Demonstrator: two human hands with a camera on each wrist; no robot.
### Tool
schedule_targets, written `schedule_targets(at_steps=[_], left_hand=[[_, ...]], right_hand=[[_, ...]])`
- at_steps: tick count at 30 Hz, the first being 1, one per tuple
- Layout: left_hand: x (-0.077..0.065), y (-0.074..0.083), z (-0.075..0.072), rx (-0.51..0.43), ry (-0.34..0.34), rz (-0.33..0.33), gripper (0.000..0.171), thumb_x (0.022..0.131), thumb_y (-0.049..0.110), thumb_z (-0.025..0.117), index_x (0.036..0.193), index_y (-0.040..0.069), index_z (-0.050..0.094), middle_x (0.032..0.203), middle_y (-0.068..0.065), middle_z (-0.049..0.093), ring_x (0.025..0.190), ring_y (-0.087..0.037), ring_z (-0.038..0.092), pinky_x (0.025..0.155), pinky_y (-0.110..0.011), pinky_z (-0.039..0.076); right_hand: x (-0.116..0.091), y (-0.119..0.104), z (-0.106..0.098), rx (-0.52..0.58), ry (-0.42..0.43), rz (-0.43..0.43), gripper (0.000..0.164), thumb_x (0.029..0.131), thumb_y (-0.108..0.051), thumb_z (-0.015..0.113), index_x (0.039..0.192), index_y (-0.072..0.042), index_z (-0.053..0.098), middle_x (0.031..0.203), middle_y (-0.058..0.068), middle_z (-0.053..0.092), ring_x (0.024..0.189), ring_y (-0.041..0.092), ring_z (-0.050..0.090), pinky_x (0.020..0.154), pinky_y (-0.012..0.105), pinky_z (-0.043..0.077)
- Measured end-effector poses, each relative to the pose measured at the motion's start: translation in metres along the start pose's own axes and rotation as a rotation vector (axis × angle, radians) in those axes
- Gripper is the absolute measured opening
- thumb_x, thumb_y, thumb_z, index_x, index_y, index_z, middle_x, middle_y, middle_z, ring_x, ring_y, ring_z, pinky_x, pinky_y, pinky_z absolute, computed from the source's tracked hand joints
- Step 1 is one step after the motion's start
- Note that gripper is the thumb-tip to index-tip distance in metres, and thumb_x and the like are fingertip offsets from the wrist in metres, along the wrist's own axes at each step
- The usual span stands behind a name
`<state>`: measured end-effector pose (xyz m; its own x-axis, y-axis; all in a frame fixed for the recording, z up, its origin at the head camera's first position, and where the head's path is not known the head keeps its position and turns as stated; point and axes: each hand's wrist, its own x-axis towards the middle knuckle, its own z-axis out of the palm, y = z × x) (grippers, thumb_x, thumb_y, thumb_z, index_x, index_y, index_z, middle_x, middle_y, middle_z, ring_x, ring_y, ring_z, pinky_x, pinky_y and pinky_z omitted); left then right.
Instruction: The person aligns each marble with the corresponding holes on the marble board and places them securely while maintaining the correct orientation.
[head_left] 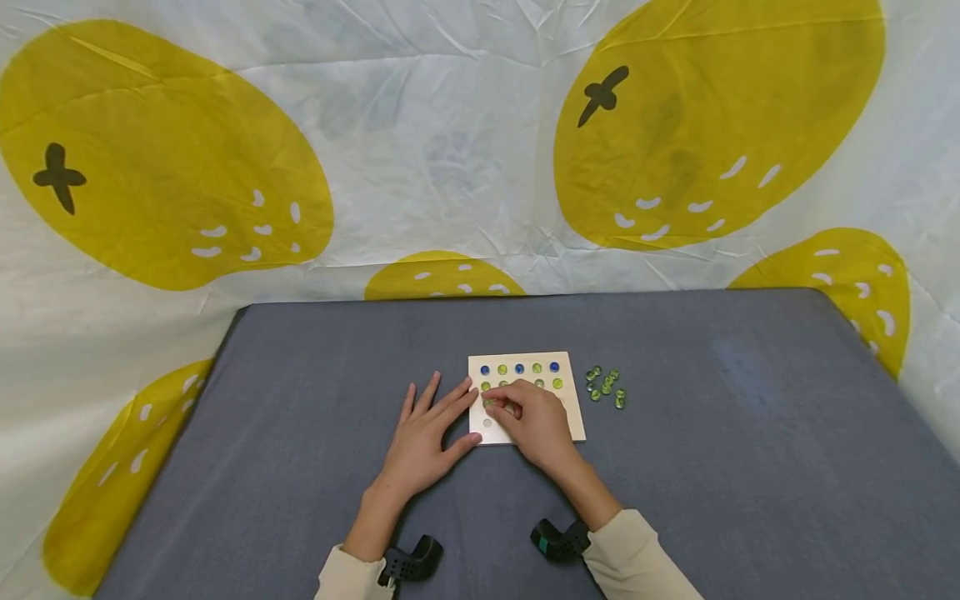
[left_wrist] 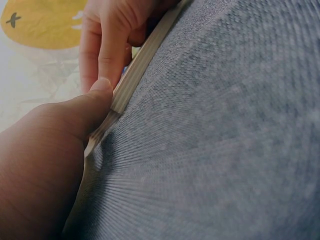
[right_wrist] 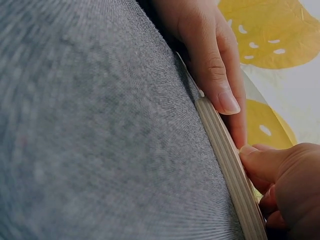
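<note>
A pale wooden board [head_left: 575,421] with rows of round hollows lies flat on the table. Blue glass beads [head_left: 520,368] and green glass beads [head_left: 557,383] fill the back row and at least part of the second. My left hand [head_left: 422,442], fingers spread, rests at the board's left edge, thumb on its near left corner. My right hand [head_left: 542,421] reaches over the board and pinches a green glass bead [head_left: 487,404] at the left of the third row. That hand hides the board's middle. Its thumb [right_wrist: 265,162] appears above the board's edge in the right wrist view.
Several loose green glass beads [head_left: 606,385] lie in a group just right of the board. Grey cloth [head_left: 322,375] covers the table. Behind it hangs a white sheet [head_left: 442,167] with yellow fruit shapes. Both wrists wear black devices [head_left: 558,540].
</note>
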<state>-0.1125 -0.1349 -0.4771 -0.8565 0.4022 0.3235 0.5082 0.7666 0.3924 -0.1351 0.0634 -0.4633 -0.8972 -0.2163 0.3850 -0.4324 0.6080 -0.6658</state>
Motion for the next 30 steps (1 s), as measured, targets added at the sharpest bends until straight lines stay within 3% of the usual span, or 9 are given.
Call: schedule_targets(at_steps=[30], left_hand=[[-0.0018, -0.0003, 0.0013, 0.007, 0.002, 0.001, 0.060, 0.091, 0.048, 0.060, 0.145, 0.024, 0.046, 0.149, 0.004, 0.040, 0.141, -0.034, 0.023, 0.113, -0.058, 0.008]], right_hand=[[-0.0019, -0.0039, -0.0018, -0.007, -0.015, 0.035, 0.020, 0.079, -0.015, 0.080, 0.099, -0.018, 0.077, 0.071, -0.014, 0.055, 0.054, 0.003, 0.041, 0.049, 0.024, 0.034]])
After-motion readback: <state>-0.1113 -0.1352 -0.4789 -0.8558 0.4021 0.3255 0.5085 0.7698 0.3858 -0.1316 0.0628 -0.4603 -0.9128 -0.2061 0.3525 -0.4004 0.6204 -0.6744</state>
